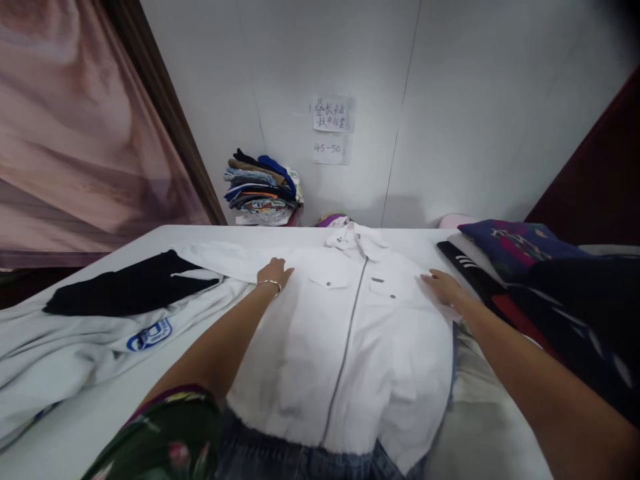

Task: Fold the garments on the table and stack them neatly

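A white zip-front jacket [310, 347] with a collar and two flap chest pockets lies spread out, front up. My left hand [274, 275], with a bracelet at the wrist, rests flat on the cloth near the shoulder, where one sleeve [225, 260] stretches off to the left. On the opposite side, my right hand [444, 288] touches the jacket's edge below the shoulder, its fingers apart. The other sleeve is not plainly seen. Beneath the hem, blue denim [265, 450] shows at the near edge.
A pale garment [65, 353] with a blue badge and a black piece [130, 287] lie on the white table [175, 235] at left. A stack of folded clothes [265, 190] stands at the back. Dark clothes [580, 293] are heaped at right. Paper notes [333, 113] hang on the wall.
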`<state>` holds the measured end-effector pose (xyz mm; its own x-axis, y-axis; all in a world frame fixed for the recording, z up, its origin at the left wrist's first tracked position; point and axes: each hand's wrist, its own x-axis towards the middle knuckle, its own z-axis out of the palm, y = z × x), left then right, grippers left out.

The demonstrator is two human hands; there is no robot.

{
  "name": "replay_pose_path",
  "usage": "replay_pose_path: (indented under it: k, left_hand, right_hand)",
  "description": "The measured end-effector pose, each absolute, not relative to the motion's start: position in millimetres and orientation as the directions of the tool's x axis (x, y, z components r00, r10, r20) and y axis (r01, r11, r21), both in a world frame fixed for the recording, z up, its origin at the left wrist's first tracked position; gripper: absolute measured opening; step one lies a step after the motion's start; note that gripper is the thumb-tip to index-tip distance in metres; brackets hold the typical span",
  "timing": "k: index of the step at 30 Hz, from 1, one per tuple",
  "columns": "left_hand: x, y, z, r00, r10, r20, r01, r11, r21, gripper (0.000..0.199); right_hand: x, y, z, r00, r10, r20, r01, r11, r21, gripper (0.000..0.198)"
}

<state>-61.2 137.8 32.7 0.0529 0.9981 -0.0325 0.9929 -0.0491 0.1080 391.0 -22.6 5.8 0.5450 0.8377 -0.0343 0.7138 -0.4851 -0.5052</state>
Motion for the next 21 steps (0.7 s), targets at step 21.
replay_pose_path:
  k: [21]
  left_hand:
    - [3.3, 243.0, 43.6, -0.01, 1.0, 0.007, 0.985, 0.009, 0.173, 0.054]
  right_hand:
    - [371.2, 123.7, 59.7, 0.532, 0.808, 0.253, 0.842, -0.472, -0.262, 0.046]
